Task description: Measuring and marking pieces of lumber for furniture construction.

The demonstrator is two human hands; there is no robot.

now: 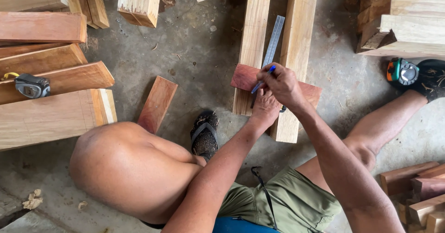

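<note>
Woodworking workshop, cut timber planks (51, 117), tape measure (31, 85), bare concrete floor (194, 52)

Reddish block (245, 77) partly under hands

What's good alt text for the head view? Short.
A squatting person's right hand holds a blue pen to a reddish wood block beside a metal ruler, with the left hand pressed on the block. The block lies across two pale planks on a concrete floor, with stacked lumber and a tape measure at left.
</note>
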